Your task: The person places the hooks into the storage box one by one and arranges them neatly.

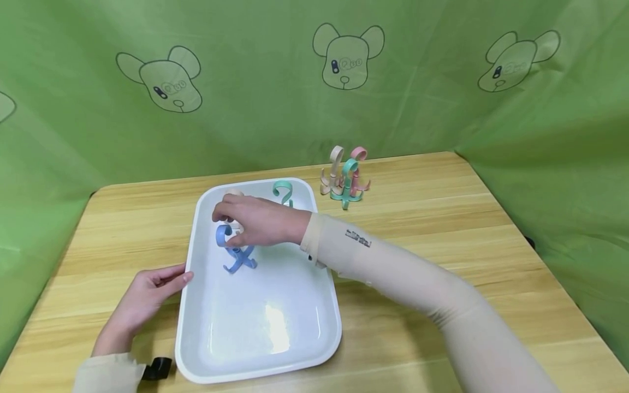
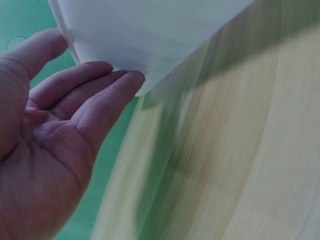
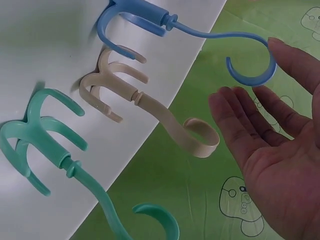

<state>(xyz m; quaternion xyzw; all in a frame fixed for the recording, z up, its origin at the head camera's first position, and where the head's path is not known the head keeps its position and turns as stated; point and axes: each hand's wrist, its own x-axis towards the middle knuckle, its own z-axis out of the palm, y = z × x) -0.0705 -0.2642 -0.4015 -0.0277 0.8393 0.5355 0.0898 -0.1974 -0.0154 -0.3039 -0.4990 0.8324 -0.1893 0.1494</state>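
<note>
A blue four-claw-style hanging hook (image 1: 239,257) stands on its curled prongs in the white tray (image 1: 260,349), its curved top upward. My right hand (image 1: 257,218) is over the tray beside that top. In the right wrist view, the thumb touches the blue loop while the fingers lie loosely extended, apart from the thumb. A beige hook (image 3: 117,87) and a green hook (image 3: 47,140) stand in a row with the blue one; my hand mostly hides the beige one in the head view. At the tray's left edge, my left hand (image 1: 142,300) holds the rim between thumb and fingers.
On the wooden table (image 1: 417,229), behind and right of the tray, stand a beige hook (image 1: 336,164), a green hook (image 1: 346,185) and a pink hook (image 1: 357,172), close together. A green curtain (image 1: 275,109) with printed bear heads hangs along the back and sides.
</note>
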